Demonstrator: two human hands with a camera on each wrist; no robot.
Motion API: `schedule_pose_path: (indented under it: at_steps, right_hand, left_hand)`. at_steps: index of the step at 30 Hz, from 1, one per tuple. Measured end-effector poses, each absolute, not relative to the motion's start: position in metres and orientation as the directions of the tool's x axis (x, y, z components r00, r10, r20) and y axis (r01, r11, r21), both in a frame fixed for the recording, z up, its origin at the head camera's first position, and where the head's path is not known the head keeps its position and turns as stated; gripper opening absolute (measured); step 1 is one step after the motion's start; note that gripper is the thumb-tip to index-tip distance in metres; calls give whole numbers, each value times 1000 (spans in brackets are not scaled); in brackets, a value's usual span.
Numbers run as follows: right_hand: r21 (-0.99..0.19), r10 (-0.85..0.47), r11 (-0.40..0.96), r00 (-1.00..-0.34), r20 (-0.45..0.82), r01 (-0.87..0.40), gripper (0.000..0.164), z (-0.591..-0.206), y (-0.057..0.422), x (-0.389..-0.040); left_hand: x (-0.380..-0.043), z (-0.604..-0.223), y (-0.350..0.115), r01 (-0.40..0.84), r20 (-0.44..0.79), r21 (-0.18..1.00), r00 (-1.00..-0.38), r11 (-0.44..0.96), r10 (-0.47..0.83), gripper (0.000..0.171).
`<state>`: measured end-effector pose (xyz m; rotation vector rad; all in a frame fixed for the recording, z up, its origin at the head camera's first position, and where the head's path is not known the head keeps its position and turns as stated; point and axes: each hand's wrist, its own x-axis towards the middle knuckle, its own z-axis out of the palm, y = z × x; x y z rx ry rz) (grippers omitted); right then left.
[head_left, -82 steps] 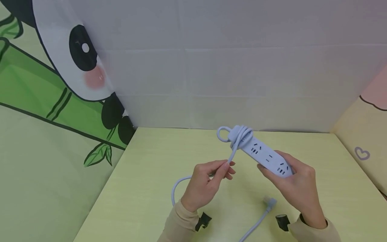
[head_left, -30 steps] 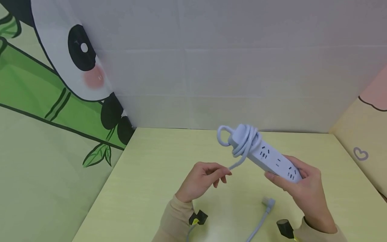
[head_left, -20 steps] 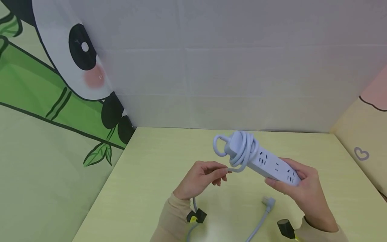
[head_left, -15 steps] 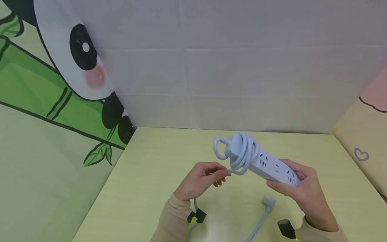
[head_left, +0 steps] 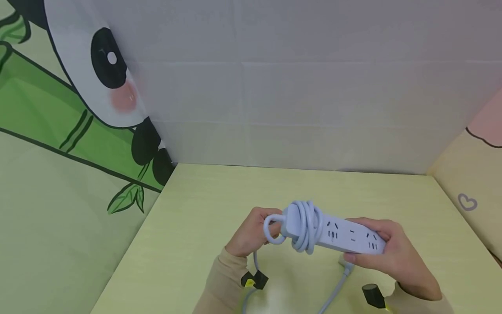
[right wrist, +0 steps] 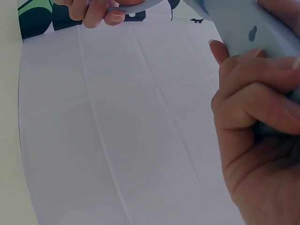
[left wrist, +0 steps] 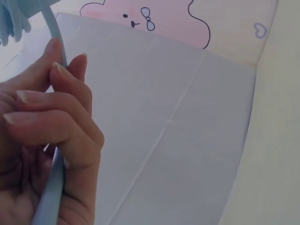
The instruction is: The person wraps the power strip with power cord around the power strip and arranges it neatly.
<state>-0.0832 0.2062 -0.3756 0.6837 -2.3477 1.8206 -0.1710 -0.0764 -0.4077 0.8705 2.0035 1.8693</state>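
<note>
A white power strip [head_left: 349, 234] is held up over the table, its outlets facing the head camera. My right hand [head_left: 396, 250] grips its right end, thumb along the lower edge and fingers behind. Several turns of the strip's cord [head_left: 307, 226] wrap its left end, where a small loop sticks out. Behind that end is my left hand [head_left: 251, 233], partly hidden by the loop. In the left wrist view, the left hand's thumb and forefinger pinch the cord [left wrist: 56, 30], which runs on through the curled fingers. The plug [head_left: 346, 264] lies on the table below the strip.
The pale yellow table [head_left: 211, 192] ends at a whitish wall sheet [head_left: 313, 96]. Printed walls stand on the left and right. Black wrist mounts [head_left: 260, 279] sit at both cuffs, and slack cord hangs by the left one.
The strip has come down and turned more level, its wrapped end moving lower and in front of the left hand. Over the longer span, more cord has been wound on.
</note>
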Motion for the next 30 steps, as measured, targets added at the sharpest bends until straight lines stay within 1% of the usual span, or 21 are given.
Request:
schedule_pose_path:
  at_steps: [4,8,12,16,20,22,26,30]
  right_hand:
    - [-885,-369,156,-857,359,-438,48,-380,209,-86]
    - [-862,-424,148,-818,388,-485,49,-384,211,-90]
    - [-851,-502,116,-770,395,-512,48,-387,212,-93]
    - [-860,-553,122,-753,356,-496,47,-388,213,-95]
    - [-865,-594,131,-737,322,-484,47,-389,216,-96]
    - [-860,-618,130,-718,319,-494,45,-389,217,-97]
    - [-842,-669,143,-678,306,-521,39,-389,218,-99]
    - [-837,-692,170,-668,275,-520,36,-390,219,-100]
  left_hand:
    - [-172,-409,-76,185,158,983,-805,-11,572,21]
    - [-173,-411,-76,132,124,991,-810,-29,573,18]
    - [-173,-412,-76,117,99,993,-810,-6,579,19]
    - [-173,-412,-75,120,90,993,-812,14,577,18]
    - [-172,-412,-73,94,66,995,-813,18,578,17]
    - [-172,-411,-72,84,59,996,-808,16,586,17]
    - [-171,-411,-71,112,73,993,-791,27,607,16]
    - [-169,-411,-69,175,103,983,-771,54,629,14]
